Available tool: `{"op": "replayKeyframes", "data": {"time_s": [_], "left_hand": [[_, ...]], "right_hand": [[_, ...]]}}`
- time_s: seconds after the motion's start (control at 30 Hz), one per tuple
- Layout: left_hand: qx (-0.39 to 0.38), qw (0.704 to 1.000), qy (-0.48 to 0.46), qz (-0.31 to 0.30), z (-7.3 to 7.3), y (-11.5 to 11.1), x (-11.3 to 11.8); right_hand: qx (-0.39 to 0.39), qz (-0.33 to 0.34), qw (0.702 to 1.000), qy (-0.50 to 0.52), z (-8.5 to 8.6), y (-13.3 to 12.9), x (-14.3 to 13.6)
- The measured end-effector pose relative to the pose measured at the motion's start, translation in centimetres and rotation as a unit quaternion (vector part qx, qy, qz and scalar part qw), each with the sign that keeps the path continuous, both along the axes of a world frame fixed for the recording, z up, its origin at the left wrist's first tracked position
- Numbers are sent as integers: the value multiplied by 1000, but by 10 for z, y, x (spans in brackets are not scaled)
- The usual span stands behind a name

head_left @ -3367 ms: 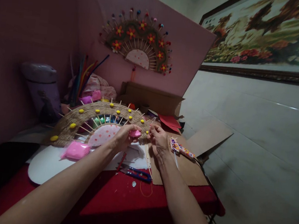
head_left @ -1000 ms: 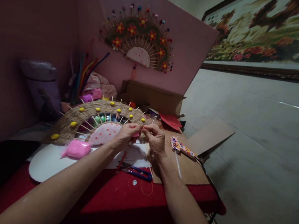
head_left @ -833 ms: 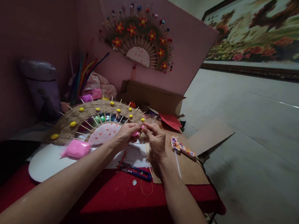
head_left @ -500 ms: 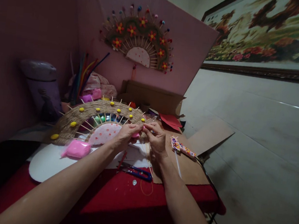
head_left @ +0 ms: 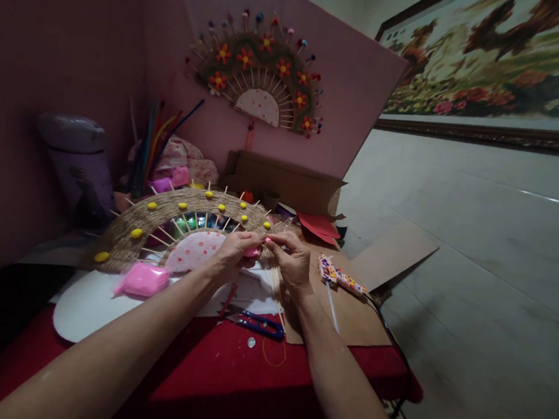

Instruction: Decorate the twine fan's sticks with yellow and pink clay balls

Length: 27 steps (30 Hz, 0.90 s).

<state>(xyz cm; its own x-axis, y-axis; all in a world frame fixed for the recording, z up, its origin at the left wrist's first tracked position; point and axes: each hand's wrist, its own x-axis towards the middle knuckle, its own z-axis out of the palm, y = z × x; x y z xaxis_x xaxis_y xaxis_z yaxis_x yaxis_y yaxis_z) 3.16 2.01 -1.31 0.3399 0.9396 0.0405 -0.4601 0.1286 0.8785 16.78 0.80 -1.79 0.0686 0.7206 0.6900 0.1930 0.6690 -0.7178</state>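
Pink clay is held in my left hand, whose fingers are closed around it. My right hand pinches a small bit of the same pink at its fingertips, which meet those of my left hand. Just behind and to the left stands a woven half-round fan with yellow dots, thin sticks and a dotted white centre. A bag of pink clay lies at the fan's lower edge, left of my left forearm.
Blue scissors lie on the red cloth below my hands. A floral glue gun rests on cardboard at right. A purple bottle stands left; a decorated fan hangs behind.
The fingertips of my hands have shifted very slightly, and a little more of the pink bit shows between them. The things on the table have not moved.
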Motion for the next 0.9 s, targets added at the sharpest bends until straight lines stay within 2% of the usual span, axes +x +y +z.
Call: {"op": "replayKeyframes", "data": {"time_s": [0.5,0.9], "left_hand": [[8,1000,16,-15,-1,1,-1],[16,1000,14,12,0,0,0]], "right_hand": [[-2,-15,1000,-11,-5,2,1],[0,-19,1000,-11,-3,0,0]]}}
